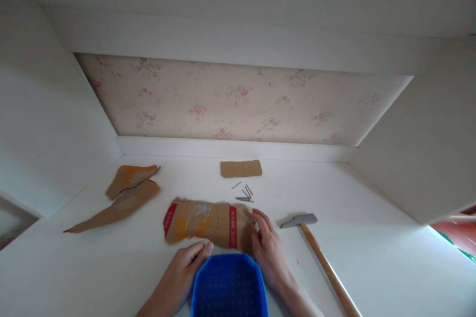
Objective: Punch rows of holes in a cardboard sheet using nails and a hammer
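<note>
On the white, flat-topped counter (178, 176) a wooden-handled hammer with a grey metal head (323, 257) lies right of a blue perforated plastic basket (229, 280), beyond which lies a torn brown cardboard piece with red printed bands (208, 220). The left hand (188, 260), fingers curled, is by the basket's corner and the right hand (268, 242) bends loosely at the cardboard's right end; I cannot tell whether either grip has hold of anything. Two torn brown cardboard scraps (126, 200) lie left, a small tan perforated cardboard rectangle (241, 169) at the back, thin grey metal nails (243, 199) just before it.
</note>
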Action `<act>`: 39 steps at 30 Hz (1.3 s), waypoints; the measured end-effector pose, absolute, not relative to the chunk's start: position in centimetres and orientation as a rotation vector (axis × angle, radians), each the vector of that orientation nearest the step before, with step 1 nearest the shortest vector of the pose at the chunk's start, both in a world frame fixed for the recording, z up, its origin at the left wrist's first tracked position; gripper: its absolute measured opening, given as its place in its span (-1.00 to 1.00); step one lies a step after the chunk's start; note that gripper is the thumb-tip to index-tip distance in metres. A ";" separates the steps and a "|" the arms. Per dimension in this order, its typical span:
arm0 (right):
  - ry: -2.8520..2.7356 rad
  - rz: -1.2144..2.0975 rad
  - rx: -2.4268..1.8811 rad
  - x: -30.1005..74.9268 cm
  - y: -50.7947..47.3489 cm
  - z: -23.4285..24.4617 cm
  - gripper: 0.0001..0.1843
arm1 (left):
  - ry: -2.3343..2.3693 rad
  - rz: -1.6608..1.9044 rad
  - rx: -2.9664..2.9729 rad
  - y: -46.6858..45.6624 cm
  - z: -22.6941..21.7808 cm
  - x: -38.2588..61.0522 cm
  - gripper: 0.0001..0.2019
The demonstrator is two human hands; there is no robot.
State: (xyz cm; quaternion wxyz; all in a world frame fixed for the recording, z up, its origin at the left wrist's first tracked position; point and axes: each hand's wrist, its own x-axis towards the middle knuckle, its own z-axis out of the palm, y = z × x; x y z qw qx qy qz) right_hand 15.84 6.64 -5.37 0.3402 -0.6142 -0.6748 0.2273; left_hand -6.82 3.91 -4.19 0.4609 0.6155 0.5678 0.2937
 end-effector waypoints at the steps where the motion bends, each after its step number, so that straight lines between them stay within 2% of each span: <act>1: -1.742 0.592 -1.566 15.9 6.6 -5.3 -0.49 | 1.395 0.728 1.517 3.9 -4.2 -6.8 -0.54; 8: -1.664 0.689 -1.348 16.4 6.4 -3.9 -0.59 | 1.439 0.852 1.634 3.6 -4.0 -6.8 -0.53; 14: -1.631 0.681 -1.170 15.5 6.5 -0.6 -0.70 | 1.778 1.358 2.174 4.1 -4.8 -8.7 -0.73; 20: -1.681 0.802 -0.949 14.7 4.2 6.2 -0.74 | 2.028 1.234 2.691 4.2 -3.0 -10.5 -0.52; 23: -1.603 0.907 -0.941 15.8 2.2 7.6 -0.76 | 1.938 1.362 2.734 2.8 -0.9 -10.5 -0.33; 26: -1.496 0.966 -0.986 17.8 0.3 6.8 -0.81 | 1.697 1.453 2.854 0.8 1.3 -10.2 -0.26; 30: -1.338 0.991 -1.184 20.7 -2.0 4.0 -0.83 | 1.477 1.136 3.071 -1.3 2.9 -9.6 -0.38; 34: -1.230 1.075 -1.316 22.0 -3.7 1.6 -0.75 | 1.253 0.889 3.355 -1.4 2.9 -9.6 -0.47; 39: -1.221 1.126 -1.356 21.7 -4.7 0.5 -0.76 | 1.090 0.963 3.495 -1.0 2.6 -9.6 -0.52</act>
